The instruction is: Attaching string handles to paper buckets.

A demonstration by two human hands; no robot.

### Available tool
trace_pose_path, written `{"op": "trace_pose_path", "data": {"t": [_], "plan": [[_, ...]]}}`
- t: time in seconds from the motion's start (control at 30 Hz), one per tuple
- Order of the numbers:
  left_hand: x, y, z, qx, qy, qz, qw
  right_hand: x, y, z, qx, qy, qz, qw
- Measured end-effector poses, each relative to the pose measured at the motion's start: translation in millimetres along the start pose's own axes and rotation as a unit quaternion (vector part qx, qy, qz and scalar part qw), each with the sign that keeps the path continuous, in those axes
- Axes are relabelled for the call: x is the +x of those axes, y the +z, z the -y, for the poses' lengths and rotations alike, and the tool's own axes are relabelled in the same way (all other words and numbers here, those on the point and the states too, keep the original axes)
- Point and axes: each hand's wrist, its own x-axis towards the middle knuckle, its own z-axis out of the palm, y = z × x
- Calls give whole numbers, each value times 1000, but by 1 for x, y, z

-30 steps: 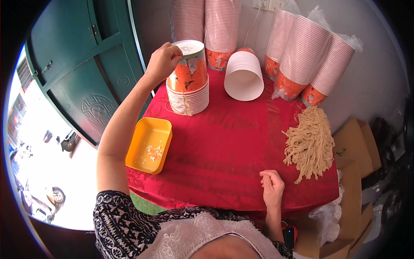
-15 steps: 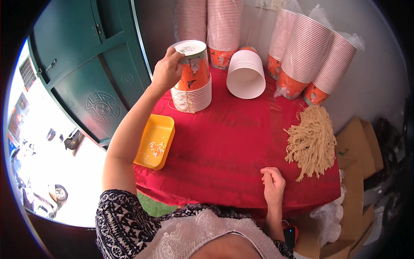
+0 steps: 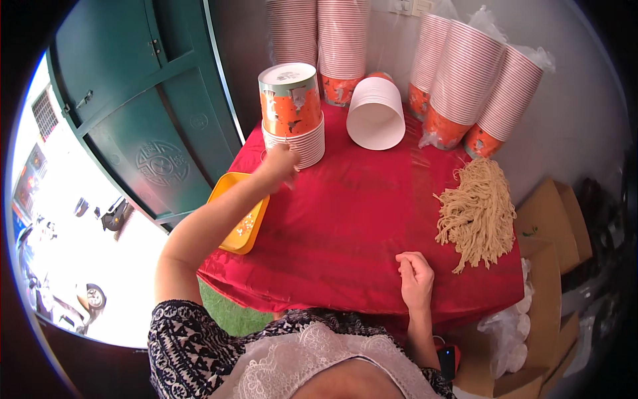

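Note:
A nested stack of orange paper buckets point(image 3: 290, 110) stands upside down at the table's left, its white rims at the bottom and a white base on top. My left hand point(image 3: 282, 163) is at the front of those rims, smeared by motion, so its fingers do not show clearly. I cannot tell whether it touches them. Beneath my left forearm lies a yellow plastic tray point(image 3: 229, 249) with small white and orange bits in it. My right hand point(image 3: 417, 274) rests near the front edge, fingers curled closed, nothing visible in them.
Tan strings point(image 3: 477, 216) lie heaped at the right of the red-covered table point(image 3: 345, 219). A white-lined bucket point(image 3: 375, 118) lies on its side. Tall bagged bucket stacks point(image 3: 462, 80) line the wall. Open cardboard boxes point(image 3: 548, 292) stand at right, a green door point(image 3: 159, 126) at left.
My left hand has left the top of the bucket stack and moved down to the front of its rims. My right hand stays in nearly the same place.

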Motion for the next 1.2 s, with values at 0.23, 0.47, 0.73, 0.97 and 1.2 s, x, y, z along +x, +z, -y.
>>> {"op": "trace_pose_path", "data": {"t": [0.23,0.47,0.73,0.97,1.2], "plan": [[-3,21,15,-61,26,-18,998,1,2,7,0,27,13,1000],[10,45,13,-81,12,-58,995,0,3,2,-19,11,5,1000],[15,62,20,36,104,-57,992,1,2,5,-20,15,7,1000],[28,61,41,1,85,0,996,0,5,3,-22,11,11,1000],[3,90,7,132,68,120,982,0,2,4,-32,7,7,999]]}}
